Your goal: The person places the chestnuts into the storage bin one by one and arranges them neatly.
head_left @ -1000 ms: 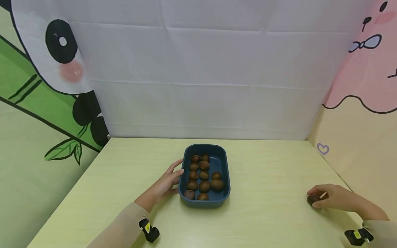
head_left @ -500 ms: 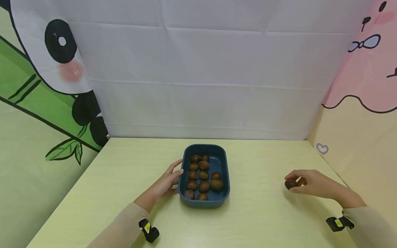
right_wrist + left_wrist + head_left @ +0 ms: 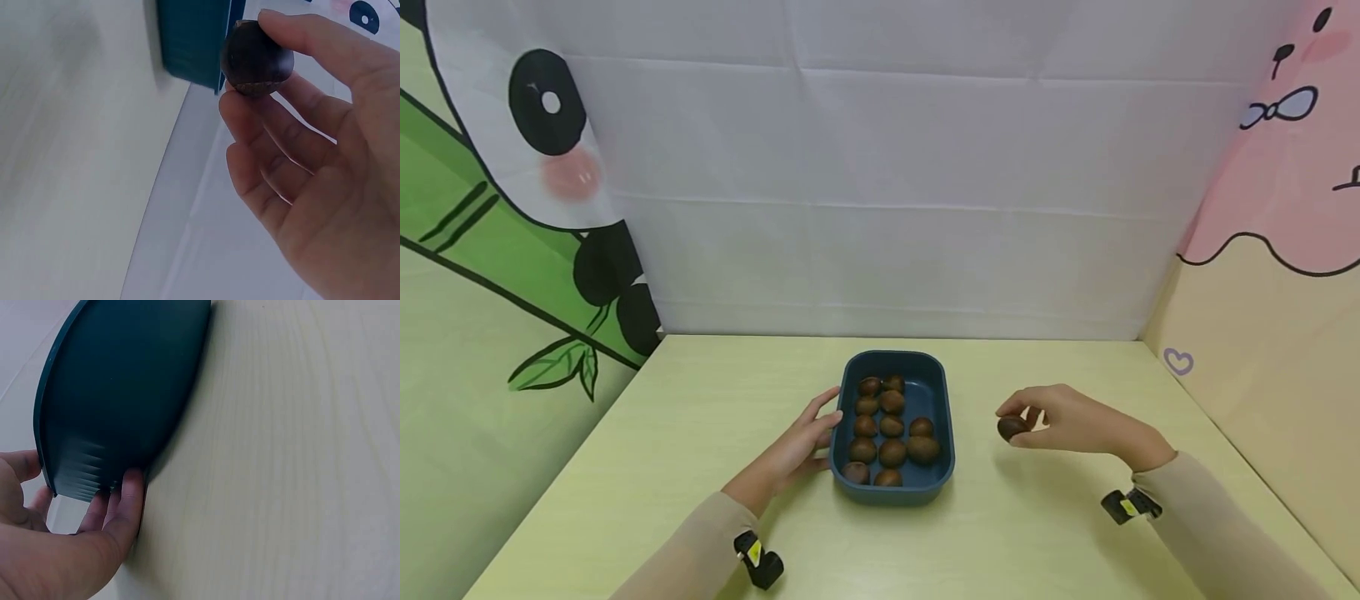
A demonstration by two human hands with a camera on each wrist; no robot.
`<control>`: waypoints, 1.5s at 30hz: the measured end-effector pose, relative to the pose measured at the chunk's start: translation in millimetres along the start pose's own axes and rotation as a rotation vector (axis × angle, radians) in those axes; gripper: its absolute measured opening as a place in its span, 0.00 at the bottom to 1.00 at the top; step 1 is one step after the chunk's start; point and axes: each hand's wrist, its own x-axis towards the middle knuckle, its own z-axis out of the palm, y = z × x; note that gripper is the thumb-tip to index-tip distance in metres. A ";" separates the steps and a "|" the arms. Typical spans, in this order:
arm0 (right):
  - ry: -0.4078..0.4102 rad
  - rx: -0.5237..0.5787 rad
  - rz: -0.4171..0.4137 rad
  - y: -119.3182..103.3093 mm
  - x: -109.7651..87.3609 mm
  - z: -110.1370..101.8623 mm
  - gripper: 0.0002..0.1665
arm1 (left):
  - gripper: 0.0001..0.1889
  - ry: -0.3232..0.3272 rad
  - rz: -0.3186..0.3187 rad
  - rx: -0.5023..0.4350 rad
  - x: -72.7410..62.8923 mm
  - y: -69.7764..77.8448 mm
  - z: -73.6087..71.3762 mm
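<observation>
A dark blue rectangular container (image 3: 943, 408) holds several brown chestnuts (image 3: 892, 453), mostly along its left and near sides. My left hand (image 3: 793, 446) touches the container's left side with fingers spread; in the left wrist view its fingertips lie against the outer wall (image 3: 119, 387). To the right of the container, my right hand (image 3: 1071, 421) pinches one dark chestnut (image 3: 256, 59) between thumb and fingers, raised over the table. That chestnut's rough base shows in the right wrist view, with the other fingers loosely bent below it.
The pale yellow table (image 3: 700, 400) runs back to a white cloth wall (image 3: 887, 208). Printed cartoon panels stand at the left (image 3: 490, 275) and right (image 3: 1285, 333). Each wrist wears a small black camera.
My right hand has carried the chestnut left, from the table's right side towards the container, and lifted it. The left hand and container have stayed in place.
</observation>
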 end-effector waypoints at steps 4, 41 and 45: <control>-0.039 -0.007 -0.045 -16.6 22.3 4.9 0.18 | 0.31 0.002 -0.002 0.001 0.1 -0.1 -0.2; -0.358 -0.065 -0.092 -63.4 100.2 67.5 0.13 | 0.34 -0.030 0.009 -0.007 -0.7 1.3 -1.7; -0.360 -0.089 -0.076 -64.6 101.2 69.6 0.12 | 0.33 -0.016 0.005 -0.012 -0.4 -0.7 -1.5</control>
